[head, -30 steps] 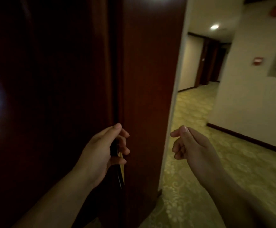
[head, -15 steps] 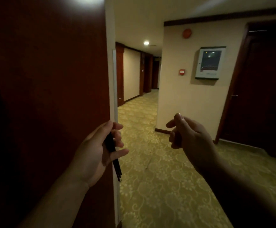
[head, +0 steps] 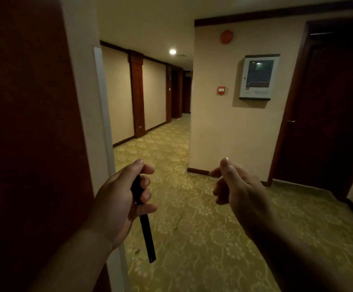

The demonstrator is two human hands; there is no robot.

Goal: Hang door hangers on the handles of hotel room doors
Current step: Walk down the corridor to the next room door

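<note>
My left hand (head: 122,199) is closed around a thin stack of dark door hangers (head: 147,237), seen edge-on and hanging down below my fingers. My right hand (head: 232,186) is raised beside it, fingers loosely curled, holding nothing. A dark wooden door (head: 327,106) with a small metal handle (head: 291,121) stands at the right, well beyond my right hand. Dark wood panelling (head: 30,123) fills the left edge close to my left arm.
A corridor with yellow patterned carpet (head: 184,228) runs ahead between cream walls. A wall corner (head: 192,123) juts out in the middle, carrying a white panel box (head: 257,77), a red call point (head: 221,90) and a red alarm (head: 226,36). More doorways (head: 137,98) line the far left wall.
My view has swung right, away from the close dark wood on the left, to the open corridor and the right-hand door. Both hands keep their pose, the left still gripping the hangers.
</note>
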